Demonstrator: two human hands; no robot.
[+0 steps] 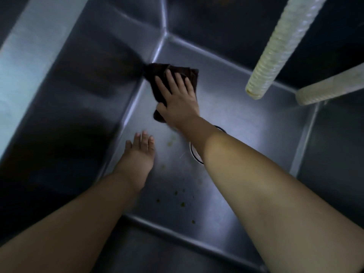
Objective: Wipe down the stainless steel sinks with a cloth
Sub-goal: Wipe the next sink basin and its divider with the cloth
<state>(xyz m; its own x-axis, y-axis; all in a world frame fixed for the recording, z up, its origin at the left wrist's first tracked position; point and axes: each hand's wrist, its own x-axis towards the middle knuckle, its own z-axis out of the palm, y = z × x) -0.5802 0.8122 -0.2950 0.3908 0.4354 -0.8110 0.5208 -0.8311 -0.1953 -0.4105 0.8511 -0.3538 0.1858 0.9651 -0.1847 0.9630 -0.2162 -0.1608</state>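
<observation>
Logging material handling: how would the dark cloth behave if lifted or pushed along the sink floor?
The dark cloth looks floppy: it lies creased and folded under the right hand. It probably slides readily on the smooth steel sink, and seems light.

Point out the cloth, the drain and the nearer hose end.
cloth (155, 75): head view, on the dark fabric left of the fingers.
drain (194, 154): head view, on its rim showing left of the right forearm.
hose (256, 89): head view, near its open lower end.

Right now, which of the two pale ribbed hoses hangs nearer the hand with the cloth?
The longer pale ribbed hose, ending above the sink floor, is nearer the right hand pressing the dark brown cloth; the other hose enters from the right edge.
</observation>
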